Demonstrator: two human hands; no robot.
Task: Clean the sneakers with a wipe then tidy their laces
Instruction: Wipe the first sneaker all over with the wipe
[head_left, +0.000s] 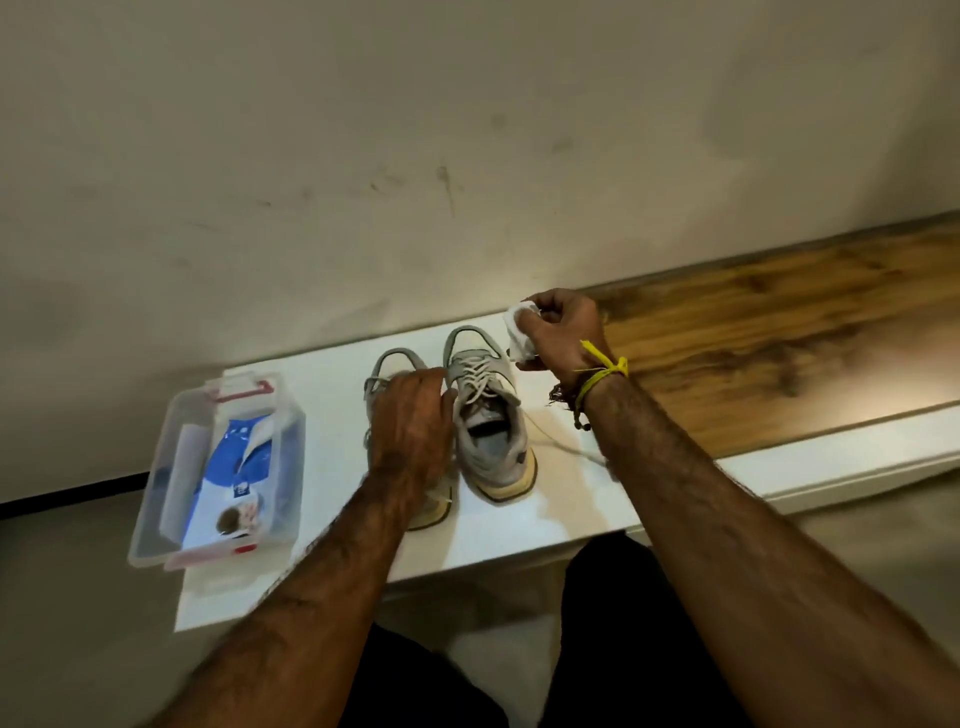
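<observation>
While a clear bin (156, 499) holding a blue packet (236, 467) sits at the left of the white shelf (332, 384), your left hand (410, 421) lies curled over the left sneaker (387, 366), gripping it. Just beside stands the right sneaker (488, 415), a lace (558, 439) trailing. Your right hand (563, 332) clutches a crumpled wipe (519, 332) near its toe.

The left hand (413, 426) hides most of the left sneaker (387, 374); print on the blue pack (228, 488) is blurred.
</observation>
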